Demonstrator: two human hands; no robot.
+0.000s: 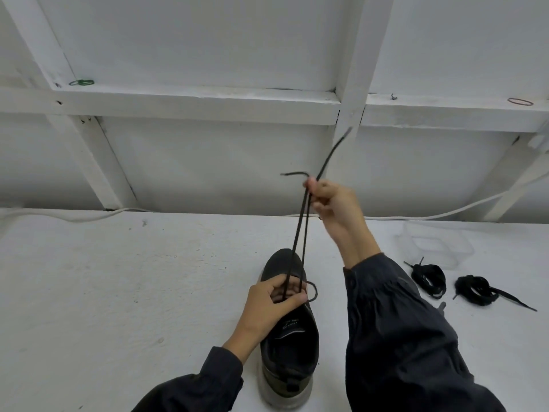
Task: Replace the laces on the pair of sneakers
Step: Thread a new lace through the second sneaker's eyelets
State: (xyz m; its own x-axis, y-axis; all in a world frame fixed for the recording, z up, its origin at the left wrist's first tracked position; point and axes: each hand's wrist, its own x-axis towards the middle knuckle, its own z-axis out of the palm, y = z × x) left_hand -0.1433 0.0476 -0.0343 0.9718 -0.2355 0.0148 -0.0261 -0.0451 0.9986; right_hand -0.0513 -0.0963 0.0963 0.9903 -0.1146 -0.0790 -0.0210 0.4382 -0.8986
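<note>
One black sneaker [289,349] with a pale sole stands on the white table [118,292], toe pointing away from me. My left hand [271,304] presses on its tongue and eyelet area, fingers closed around the upper. A dark lace [298,242] runs taut from the eyelets up to my right hand [332,203], which pinches both strands high above the shoe; the two lace ends stick out past the fingers. A small loop of lace lies beside my left thumb. The second sneaker is not visible.
Two bundled black laces [429,279] [478,289] lie on the table to the right. A clear plastic container [436,242] stands behind them. A white cable [445,214] runs along the wall base. Rubber bands [81,82] rest on the white wall ledge.
</note>
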